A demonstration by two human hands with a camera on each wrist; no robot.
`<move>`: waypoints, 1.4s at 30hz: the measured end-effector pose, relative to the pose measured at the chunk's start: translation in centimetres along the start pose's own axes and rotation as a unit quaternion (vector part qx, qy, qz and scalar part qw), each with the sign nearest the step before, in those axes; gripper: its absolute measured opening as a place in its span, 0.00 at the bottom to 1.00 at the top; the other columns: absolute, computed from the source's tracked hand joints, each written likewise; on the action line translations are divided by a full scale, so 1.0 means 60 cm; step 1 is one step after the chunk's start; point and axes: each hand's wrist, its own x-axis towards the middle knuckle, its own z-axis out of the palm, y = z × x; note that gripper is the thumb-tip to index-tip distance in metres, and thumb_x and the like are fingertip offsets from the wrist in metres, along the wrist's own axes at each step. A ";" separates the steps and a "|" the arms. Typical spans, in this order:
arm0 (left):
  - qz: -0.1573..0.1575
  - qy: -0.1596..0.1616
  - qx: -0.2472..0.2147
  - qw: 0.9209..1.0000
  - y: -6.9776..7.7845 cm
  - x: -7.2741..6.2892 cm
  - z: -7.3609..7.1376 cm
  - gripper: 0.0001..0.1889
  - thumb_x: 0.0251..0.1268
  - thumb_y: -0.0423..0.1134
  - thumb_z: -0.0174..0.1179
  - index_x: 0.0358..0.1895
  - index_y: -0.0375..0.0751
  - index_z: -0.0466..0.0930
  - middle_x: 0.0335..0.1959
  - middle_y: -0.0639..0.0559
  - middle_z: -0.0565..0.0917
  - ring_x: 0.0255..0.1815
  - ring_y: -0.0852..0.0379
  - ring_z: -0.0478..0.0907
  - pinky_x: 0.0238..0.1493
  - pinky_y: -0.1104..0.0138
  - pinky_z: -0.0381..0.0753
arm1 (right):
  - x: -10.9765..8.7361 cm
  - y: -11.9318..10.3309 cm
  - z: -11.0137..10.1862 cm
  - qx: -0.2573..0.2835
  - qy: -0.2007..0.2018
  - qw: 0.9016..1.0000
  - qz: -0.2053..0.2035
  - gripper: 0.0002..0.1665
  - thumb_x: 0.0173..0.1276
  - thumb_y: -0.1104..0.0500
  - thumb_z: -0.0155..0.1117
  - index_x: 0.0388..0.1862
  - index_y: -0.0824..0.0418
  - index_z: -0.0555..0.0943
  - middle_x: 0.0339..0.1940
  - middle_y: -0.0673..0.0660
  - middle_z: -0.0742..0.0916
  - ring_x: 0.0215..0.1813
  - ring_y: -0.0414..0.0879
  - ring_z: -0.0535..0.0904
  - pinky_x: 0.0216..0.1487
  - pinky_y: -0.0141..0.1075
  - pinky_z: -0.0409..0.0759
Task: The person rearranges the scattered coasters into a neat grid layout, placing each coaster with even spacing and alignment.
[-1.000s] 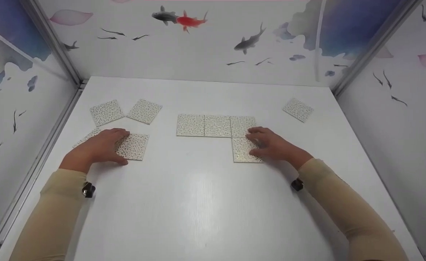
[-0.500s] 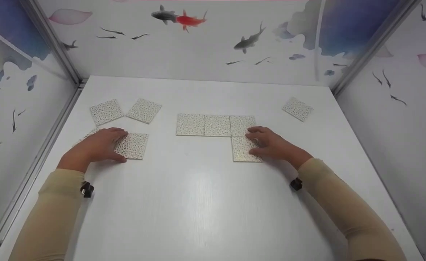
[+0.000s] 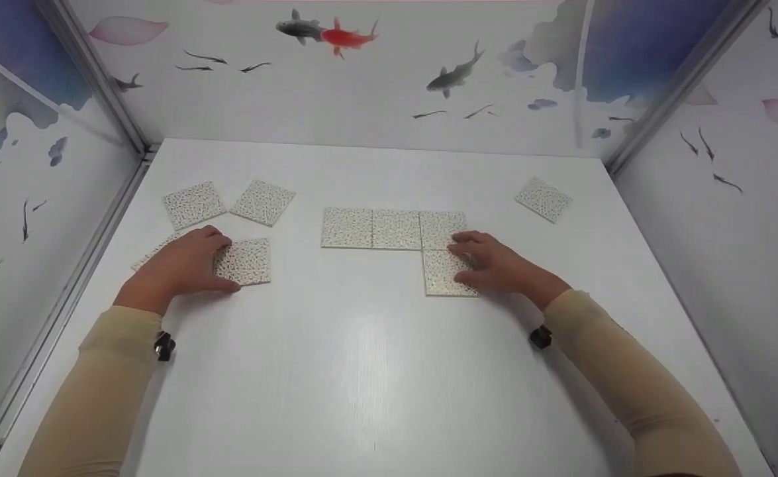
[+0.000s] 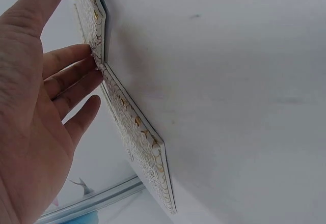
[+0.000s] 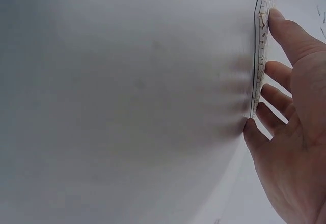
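Square cream tiles with a dark speckled pattern lie flat on the white table. My left hand spans one speckled tile, fingers at its far side and thumb by its near edge. Another tile is partly hidden beneath this hand; in the left wrist view the neighbouring tile meets the held one at a corner. My right hand rests its straight fingers and thumb on the lower tile and the upper right tile of an L-shaped group.
Two more tiles in that group, the left tile and the middle tile, sit edge to edge. Behind my left hand lie two loose tiles, one beside another. A single tile is at the back right. Patterned walls surround the table.
My left hand has shifted slightly forward and right, turning its tile a little counterclockwise so its near edge tilts up to the right. My right hand and the L-shaped group stay put.
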 end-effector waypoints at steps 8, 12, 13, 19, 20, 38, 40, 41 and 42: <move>-0.031 0.005 -0.005 1.000 0.010 0.003 0.006 0.52 0.54 0.64 0.83 0.72 0.28 0.76 0.67 0.33 0.74 0.67 0.34 0.73 0.71 0.37 0.76 | 0.001 0.002 0.000 -0.001 -0.001 1.000 0.008 0.44 0.78 0.43 0.76 0.86 0.55 0.73 0.90 0.55 0.65 0.91 0.60 0.53 0.88 0.62 0.57; -0.036 0.011 -0.009 0.999 0.014 0.003 0.009 0.52 0.53 0.67 0.82 0.69 0.29 0.76 0.62 0.35 0.74 0.63 0.36 0.72 0.68 0.38 0.78 | 0.003 0.002 0.001 -0.005 0.000 1.000 0.013 0.45 0.77 0.42 0.76 0.86 0.55 0.73 0.90 0.56 0.66 0.91 0.59 0.54 0.88 0.60 0.57; -0.036 0.013 -0.010 0.999 0.015 0.002 0.010 0.52 0.52 0.67 0.82 0.68 0.29 0.76 0.62 0.35 0.74 0.62 0.37 0.72 0.67 0.38 0.78 | 0.004 0.003 0.001 -0.007 -0.001 1.000 0.014 0.45 0.77 0.42 0.76 0.86 0.54 0.73 0.90 0.55 0.66 0.91 0.59 0.54 0.88 0.60 0.57; -0.030 0.026 -0.014 0.999 0.022 0.005 0.012 0.50 0.52 0.66 0.83 0.66 0.29 0.76 0.61 0.36 0.74 0.61 0.37 0.72 0.68 0.39 0.78 | 0.004 0.006 0.004 -0.016 0.003 1.000 0.004 0.44 0.78 0.43 0.76 0.86 0.56 0.73 0.89 0.57 0.66 0.91 0.61 0.55 0.87 0.61 0.58; -0.028 0.028 -0.013 0.999 0.023 0.006 0.013 0.50 0.52 0.66 0.83 0.66 0.29 0.76 0.60 0.36 0.75 0.61 0.38 0.72 0.68 0.39 0.78 | 0.004 0.006 0.004 -0.015 0.004 1.000 0.002 0.44 0.78 0.43 0.76 0.85 0.56 0.73 0.89 0.57 0.67 0.90 0.61 0.55 0.87 0.61 0.58; 0.002 0.037 -0.012 0.999 0.061 0.031 0.019 0.53 0.51 0.67 0.84 0.69 0.29 0.75 0.61 0.39 0.75 0.60 0.40 0.72 0.68 0.43 0.78 | -0.002 0.002 0.002 0.005 0.001 1.000 0.005 0.44 0.78 0.41 0.75 0.86 0.54 0.73 0.90 0.54 0.66 0.91 0.59 0.53 0.87 0.62 0.57; 0.005 0.036 -0.012 0.999 0.069 0.036 0.022 0.52 0.51 0.66 0.84 0.68 0.29 0.76 0.60 0.39 0.75 0.59 0.41 0.72 0.67 0.43 0.79 | -0.003 0.000 0.000 0.017 -0.001 1.000 0.010 0.44 0.79 0.41 0.74 0.86 0.53 0.72 0.90 0.53 0.65 0.91 0.58 0.52 0.87 0.63 0.56; 0.005 0.037 -0.014 0.999 0.073 0.037 0.024 0.52 0.51 0.66 0.84 0.69 0.30 0.76 0.60 0.40 0.75 0.60 0.41 0.72 0.68 0.44 0.79 | -0.004 -0.001 0.000 0.022 -0.003 1.000 0.013 0.44 0.79 0.40 0.74 0.86 0.53 0.72 0.90 0.52 0.64 0.91 0.58 0.52 0.87 0.63 0.56; 0.006 0.037 -0.018 0.999 0.078 0.039 0.025 0.52 0.51 0.65 0.84 0.69 0.30 0.76 0.60 0.40 0.75 0.60 0.41 0.72 0.68 0.44 0.79 | -0.004 -0.002 -0.001 0.026 -0.004 1.000 0.015 0.44 0.79 0.41 0.74 0.86 0.53 0.72 0.90 0.52 0.64 0.92 0.58 0.51 0.87 0.63 0.56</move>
